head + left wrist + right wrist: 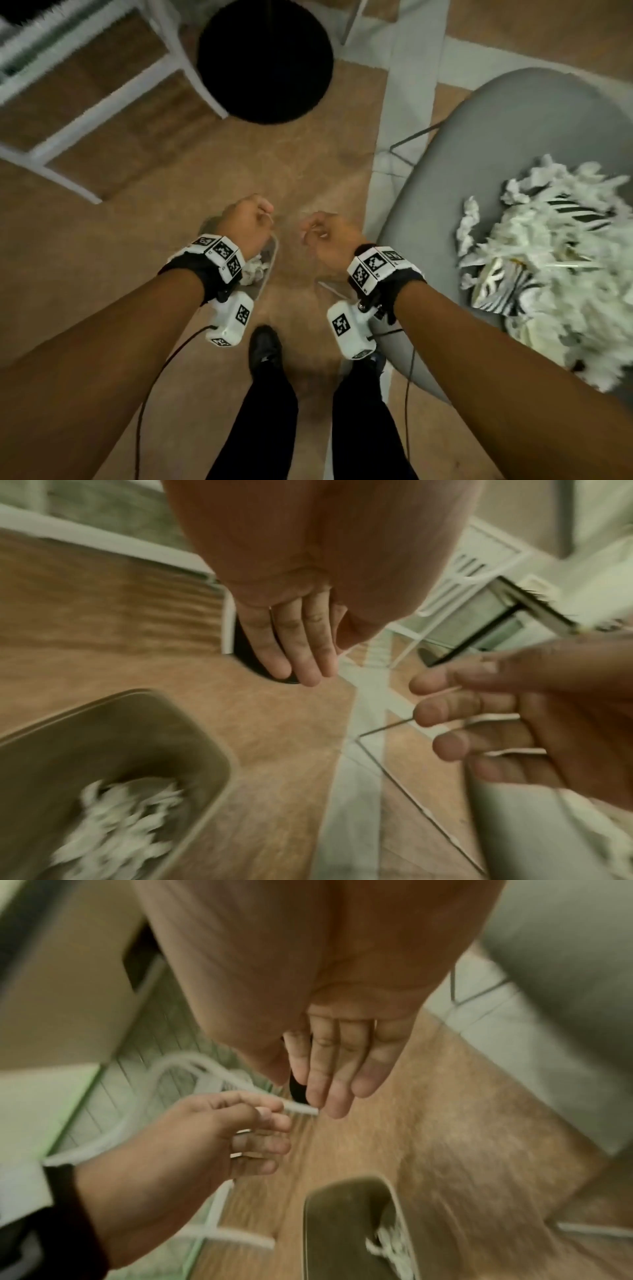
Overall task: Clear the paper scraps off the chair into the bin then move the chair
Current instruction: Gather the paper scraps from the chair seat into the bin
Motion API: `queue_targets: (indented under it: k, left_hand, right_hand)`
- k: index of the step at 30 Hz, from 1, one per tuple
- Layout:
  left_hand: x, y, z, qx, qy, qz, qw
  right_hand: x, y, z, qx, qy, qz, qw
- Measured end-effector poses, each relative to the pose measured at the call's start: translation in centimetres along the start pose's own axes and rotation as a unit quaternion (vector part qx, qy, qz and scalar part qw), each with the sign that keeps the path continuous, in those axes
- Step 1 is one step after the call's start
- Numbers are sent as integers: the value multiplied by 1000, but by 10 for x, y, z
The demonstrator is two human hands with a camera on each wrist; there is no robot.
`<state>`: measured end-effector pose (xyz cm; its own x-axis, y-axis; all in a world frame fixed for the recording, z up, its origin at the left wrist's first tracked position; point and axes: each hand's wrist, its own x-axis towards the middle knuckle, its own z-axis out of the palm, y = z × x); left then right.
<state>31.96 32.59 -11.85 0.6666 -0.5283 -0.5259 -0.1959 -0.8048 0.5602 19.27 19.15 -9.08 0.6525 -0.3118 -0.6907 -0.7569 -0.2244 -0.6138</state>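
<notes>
A grey chair [479, 137] stands at the right, and a heap of crumpled white paper scraps [548, 260] with some striped pieces lies on its seat. The bin [103, 737] sits on the floor under my hands and has a few scraps [116, 826] at its bottom. In the head view my left wrist hides most of the bin [270, 260]. My left hand [250, 219] and right hand [325, 233] hover side by side over it. Both hands are empty, with relaxed fingers [308, 653] hanging down.
A round black base [265, 58] lies on the floor ahead. A white metal frame [102, 102] stands at the far left. My feet [265, 346] are just behind the bin. A thin dark chair leg [411, 140] runs along the floor left of the seat.
</notes>
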Motion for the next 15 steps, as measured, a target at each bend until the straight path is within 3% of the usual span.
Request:
queue_targets:
  k: [4,9,12,15]
  left_hand:
    - [-14,144,40,2,-22,114,993]
    - [-39,293,136,29,-104,253,961]
    - [-61,334,192,127,-140,313,931]
    - [-67,339,230,219,-155,293,918]
  right_hand:
    - [-71,38,-110,51,111,-1,992]
    - [-142,131,-216,60,239,50,968]
    - [-177,191,-248,69,286,82,952]
    - [-204,238,-257,94,301,117,942]
